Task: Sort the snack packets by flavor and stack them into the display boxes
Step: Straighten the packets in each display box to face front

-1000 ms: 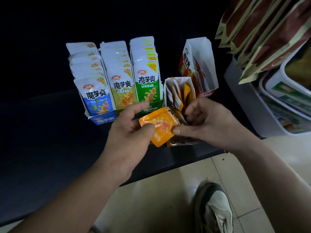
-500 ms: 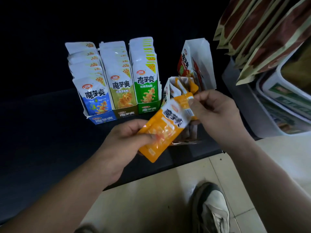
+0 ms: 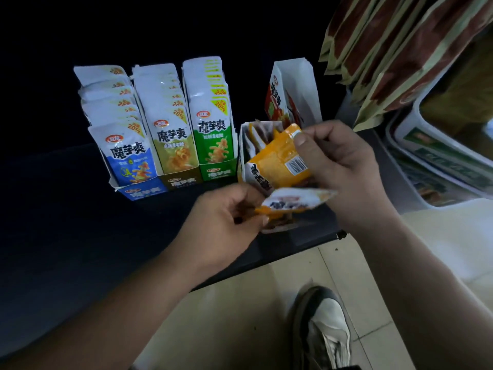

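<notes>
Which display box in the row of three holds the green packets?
The rightmost box, green-fronted; the middle box holds olive packets, the left box blue.

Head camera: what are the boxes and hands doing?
Blue box, full, packets upright.
Olive box, full.
Green box, full.
Orange box, partly filled.
Red box, mostly empty.
Right hand, pinching barcode packet.
Left hand, pinching second orange packet.

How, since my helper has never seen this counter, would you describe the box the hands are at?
On the dark counter stands a row of display boxes. Right of the green box, in front of the taller red-printed box, sits a low box. Unlike the packed boxes on its left, it holds loose orange packets, and the right hand holds an orange packet there.
</notes>
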The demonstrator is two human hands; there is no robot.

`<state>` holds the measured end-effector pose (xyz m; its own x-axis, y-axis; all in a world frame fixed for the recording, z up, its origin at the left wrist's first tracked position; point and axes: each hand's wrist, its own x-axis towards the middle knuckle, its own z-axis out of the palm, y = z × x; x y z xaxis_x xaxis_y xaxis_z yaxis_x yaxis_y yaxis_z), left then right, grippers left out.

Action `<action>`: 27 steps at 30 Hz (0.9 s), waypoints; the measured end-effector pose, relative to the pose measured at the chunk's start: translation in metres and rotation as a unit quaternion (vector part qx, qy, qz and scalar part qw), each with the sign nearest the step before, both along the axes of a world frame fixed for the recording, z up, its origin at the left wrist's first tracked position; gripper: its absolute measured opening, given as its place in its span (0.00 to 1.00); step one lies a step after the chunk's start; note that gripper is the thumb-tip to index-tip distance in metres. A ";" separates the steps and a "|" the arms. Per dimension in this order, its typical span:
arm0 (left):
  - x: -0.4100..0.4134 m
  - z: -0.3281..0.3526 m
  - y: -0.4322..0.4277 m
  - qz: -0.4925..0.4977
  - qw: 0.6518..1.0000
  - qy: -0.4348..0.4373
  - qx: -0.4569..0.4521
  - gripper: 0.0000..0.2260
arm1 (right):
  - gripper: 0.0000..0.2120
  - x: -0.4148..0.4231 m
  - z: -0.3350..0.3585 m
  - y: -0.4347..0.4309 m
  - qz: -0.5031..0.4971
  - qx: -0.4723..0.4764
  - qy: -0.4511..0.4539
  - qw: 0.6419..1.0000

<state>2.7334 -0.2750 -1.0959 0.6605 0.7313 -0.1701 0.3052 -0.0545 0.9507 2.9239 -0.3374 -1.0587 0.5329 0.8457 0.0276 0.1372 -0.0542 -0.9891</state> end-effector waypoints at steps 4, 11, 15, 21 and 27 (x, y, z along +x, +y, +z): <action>-0.003 0.004 0.003 -0.043 0.997 0.038 0.055 0.18 | 0.04 0.004 0.001 -0.002 -0.005 -0.017 -0.029 0.999; -0.005 0.014 0.003 -0.041 0.998 0.039 0.007 0.19 | 0.05 0.006 0.006 -0.004 -0.019 -0.004 -0.023 1.000; -0.006 0.017 -0.006 -0.104 0.994 0.007 0.013 0.12 | 0.05 -0.005 0.007 -0.002 -0.047 0.003 -0.004 0.999; -0.009 0.016 -0.001 -0.116 0.991 0.034 0.065 0.11 | 0.03 -0.005 0.010 -0.001 -0.015 0.016 -0.033 0.999; -0.013 0.015 0.000 -0.087 0.994 0.005 0.060 0.16 | 0.03 0.002 0.010 -0.003 0.011 0.029 -0.087 0.996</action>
<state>2.7205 -0.2750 -1.0811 0.7775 0.6216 -0.0957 0.2913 -0.2210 0.9308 2.9259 -0.3408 -1.0491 0.4973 0.8513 0.1673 0.3081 0.0071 -0.9513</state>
